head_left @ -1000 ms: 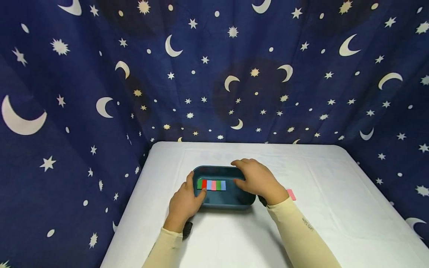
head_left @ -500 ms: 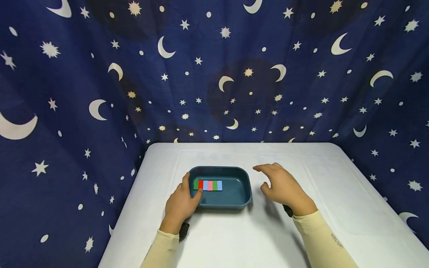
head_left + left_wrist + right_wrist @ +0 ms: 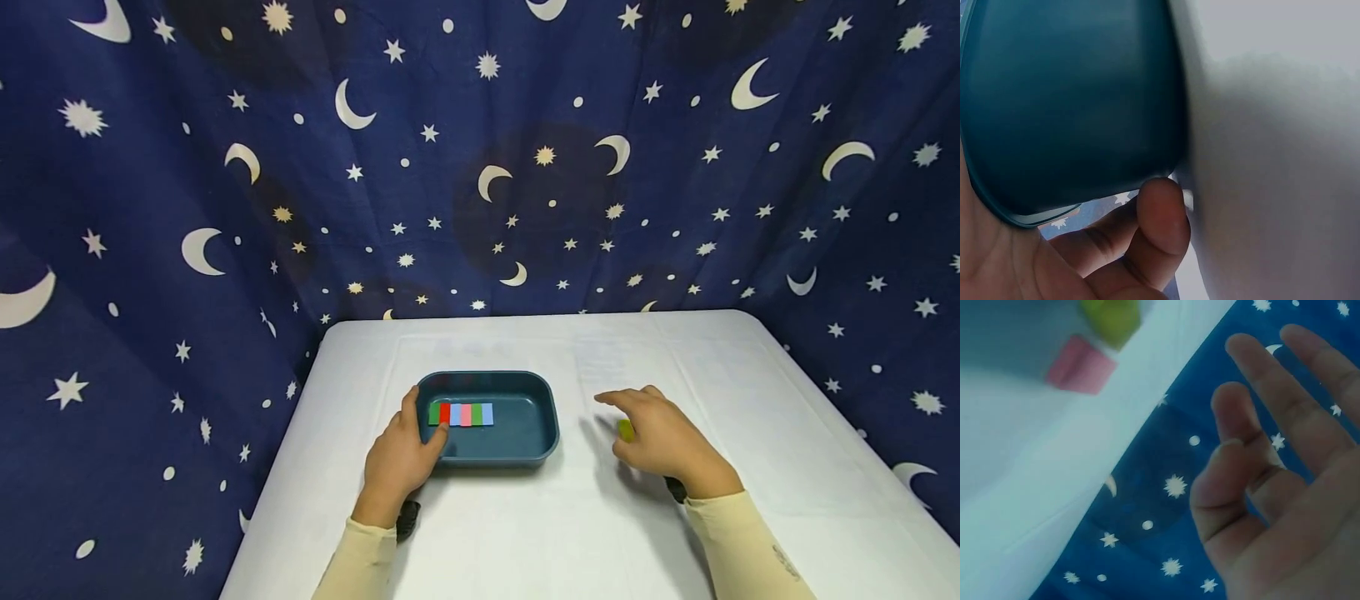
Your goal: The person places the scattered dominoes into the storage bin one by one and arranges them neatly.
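A dark teal rectangular tray sits on the white table. In it lies a row of small flat coloured pieces in green, red, light blue and pink. My left hand holds the tray's left end, its thumb over the rim by the row; the left wrist view shows the fingers against the tray's outer wall. My right hand hovers right of the tray, fingers loosely extended, holding nothing. A yellow-green piece shows past its thumb. Beside that piece in the right wrist view lies a pink piece.
White cloth covers the table. A dark blue curtain printed with moons and stars hangs behind the table and at both sides.
My right hand has moved from above the tray's right end rightward, out over the table near the loose pieces. The left hand stays on the tray. The head view has shifted slightly.
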Available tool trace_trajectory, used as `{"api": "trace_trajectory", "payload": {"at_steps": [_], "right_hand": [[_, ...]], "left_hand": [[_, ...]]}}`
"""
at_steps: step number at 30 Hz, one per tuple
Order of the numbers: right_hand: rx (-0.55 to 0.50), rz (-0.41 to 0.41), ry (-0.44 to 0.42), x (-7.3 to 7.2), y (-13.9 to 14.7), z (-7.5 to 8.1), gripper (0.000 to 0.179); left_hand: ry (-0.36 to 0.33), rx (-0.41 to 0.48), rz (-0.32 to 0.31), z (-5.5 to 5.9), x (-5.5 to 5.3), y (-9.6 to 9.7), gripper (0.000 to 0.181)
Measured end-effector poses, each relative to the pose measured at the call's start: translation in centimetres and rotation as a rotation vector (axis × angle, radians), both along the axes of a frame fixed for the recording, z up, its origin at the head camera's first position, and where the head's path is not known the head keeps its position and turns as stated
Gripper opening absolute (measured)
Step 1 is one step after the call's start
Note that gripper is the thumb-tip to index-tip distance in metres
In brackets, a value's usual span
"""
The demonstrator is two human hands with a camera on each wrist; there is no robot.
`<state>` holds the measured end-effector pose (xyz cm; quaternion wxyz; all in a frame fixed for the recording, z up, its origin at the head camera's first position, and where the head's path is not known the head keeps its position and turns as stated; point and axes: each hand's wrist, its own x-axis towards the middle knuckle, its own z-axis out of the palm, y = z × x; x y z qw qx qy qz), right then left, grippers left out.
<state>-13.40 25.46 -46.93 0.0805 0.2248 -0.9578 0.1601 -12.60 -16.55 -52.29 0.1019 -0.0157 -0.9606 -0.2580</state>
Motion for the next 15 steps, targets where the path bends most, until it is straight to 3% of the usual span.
{"api": "trace_trajectory", "payload": {"at_steps": [8, 15], "right_hand": [[-0.009, -0.056, -0.049, -0.3, 1.4, -1.5, 0.07], [0.023, -0.095, -0.053, -0.4, 1.9, -1.9, 0.072]], "left_hand": [[-0.004, -0.007, 0.011, -0.1, 0.0, 0.1, 0.089], [0.005, -0.009, 0.012, 0.0, 0.0, 0.3, 0.089]]}}
